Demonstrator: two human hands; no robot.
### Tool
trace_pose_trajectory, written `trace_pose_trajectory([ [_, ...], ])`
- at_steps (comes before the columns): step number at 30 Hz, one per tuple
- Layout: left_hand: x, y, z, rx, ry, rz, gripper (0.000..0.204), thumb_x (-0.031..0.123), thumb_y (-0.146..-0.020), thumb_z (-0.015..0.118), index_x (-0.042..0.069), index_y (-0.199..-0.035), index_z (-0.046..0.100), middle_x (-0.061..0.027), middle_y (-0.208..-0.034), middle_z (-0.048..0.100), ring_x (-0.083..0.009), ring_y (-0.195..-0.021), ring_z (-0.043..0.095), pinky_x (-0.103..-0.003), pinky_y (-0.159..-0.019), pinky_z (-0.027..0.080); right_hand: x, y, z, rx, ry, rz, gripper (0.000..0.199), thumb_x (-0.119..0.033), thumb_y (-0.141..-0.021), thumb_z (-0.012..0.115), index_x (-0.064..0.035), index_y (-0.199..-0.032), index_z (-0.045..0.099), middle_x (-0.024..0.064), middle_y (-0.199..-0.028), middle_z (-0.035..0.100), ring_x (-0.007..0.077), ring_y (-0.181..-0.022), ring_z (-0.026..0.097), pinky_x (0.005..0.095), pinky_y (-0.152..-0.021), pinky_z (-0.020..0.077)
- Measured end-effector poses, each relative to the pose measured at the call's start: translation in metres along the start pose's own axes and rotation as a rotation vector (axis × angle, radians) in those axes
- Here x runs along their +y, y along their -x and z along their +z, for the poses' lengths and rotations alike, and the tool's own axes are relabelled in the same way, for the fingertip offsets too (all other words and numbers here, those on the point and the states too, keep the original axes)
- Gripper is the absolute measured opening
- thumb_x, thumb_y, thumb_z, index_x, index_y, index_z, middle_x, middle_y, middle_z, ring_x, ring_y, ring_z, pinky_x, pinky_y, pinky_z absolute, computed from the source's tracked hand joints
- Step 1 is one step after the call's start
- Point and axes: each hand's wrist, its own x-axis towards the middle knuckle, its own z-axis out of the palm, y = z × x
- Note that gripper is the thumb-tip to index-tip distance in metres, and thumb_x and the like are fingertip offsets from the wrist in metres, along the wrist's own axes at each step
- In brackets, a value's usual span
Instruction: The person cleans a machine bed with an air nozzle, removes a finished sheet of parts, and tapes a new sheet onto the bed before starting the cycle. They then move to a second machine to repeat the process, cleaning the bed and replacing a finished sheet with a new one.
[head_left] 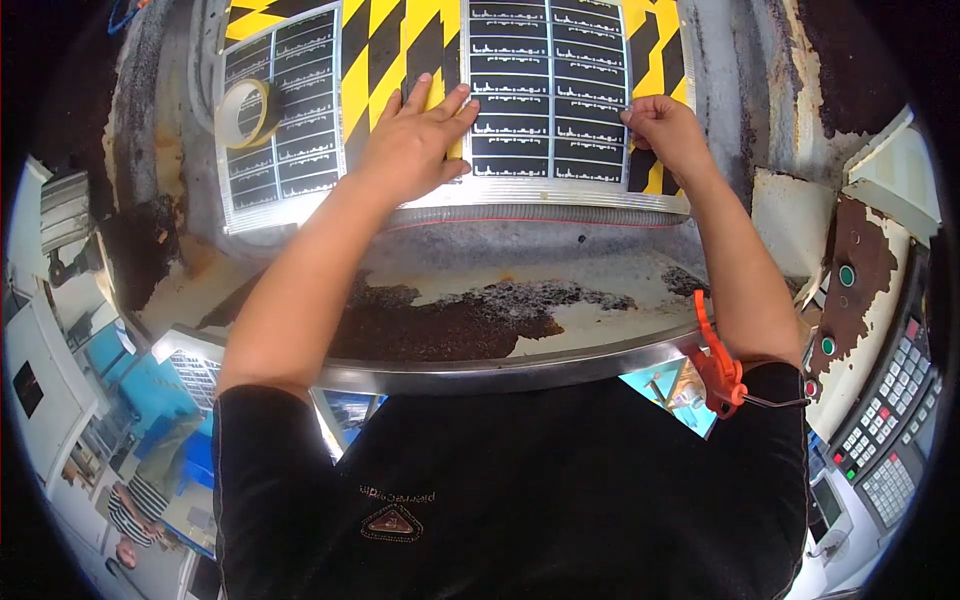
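My left hand (415, 145) lies flat with fingers spread, over the striped strip and the left margin of a black sheet (510, 105) with rows of white markings. At that sheet's right edge, my right hand (668, 132) is closed, thumb and fingertips pinched together; whatever is between them is too small to make out. A second black marked sheet (305, 110) lies to the left, and a roll of tape (264, 128) rests on it. Yellow-and-black striped surface (375, 65) shows between and around the sheets.
A ribbed metal ledge and a grey hose (530, 213) run along the near side. An orange air blow gun (718, 370) hangs on the metal rim (480, 380) by my right arm. A keyed control panel (885, 400) stands right; a person in stripes (135, 515) is at lower left.
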Motion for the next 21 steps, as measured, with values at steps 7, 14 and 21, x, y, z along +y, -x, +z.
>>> trace_pose_trajectory([
  [7, 0.002, 0.0, -0.002, 0.022, 0.019, -0.002, 0.075, 0.037, -0.081, 0.076, 0.021, -0.148, 0.045, -0.0009, -0.158, 0.037, -0.0363, -0.148, 0.025, -0.056, -0.118, 0.025, 0.003, -0.002, -0.001, -0.003, 0.007, -0.013, 0.014, -0.01, -0.088, 0.075, -0.0019, -0.087, 0.064, -0.0008, -0.073, 0.062, 0.0073, -0.059, 0.054, 0.0231, -0.055, 0.0458],
  [14, 0.008, 0.001, -0.006, -0.016, 0.004, -0.032, 0.078, 0.038, -0.081, 0.076, 0.02, -0.149, 0.043, -0.0003, -0.16, 0.033, -0.0353, -0.149, 0.023, -0.056, -0.119, 0.023, 0.005, -0.004, -0.001, -0.021, 0.008, 0.013, 0.015, -0.011, -0.088, 0.075, -0.0014, -0.089, 0.064, 0.0, -0.074, 0.063, 0.0078, -0.06, 0.055, 0.0236, -0.056, 0.0471],
  [21, 0.015, 0.002, -0.009, -0.021, -0.04, -0.05, 0.085, 0.037, -0.075, 0.082, 0.015, -0.147, 0.044, -0.0042, -0.158, 0.035, -0.0359, -0.148, 0.025, -0.057, -0.117, 0.025, 0.004, -0.002, -0.003, -0.015, -0.008, -0.004, 0.014, -0.01, -0.088, 0.074, -0.0013, -0.089, 0.064, 0.0004, -0.074, 0.064, 0.0081, -0.061, 0.056, 0.024, -0.058, 0.0476],
])
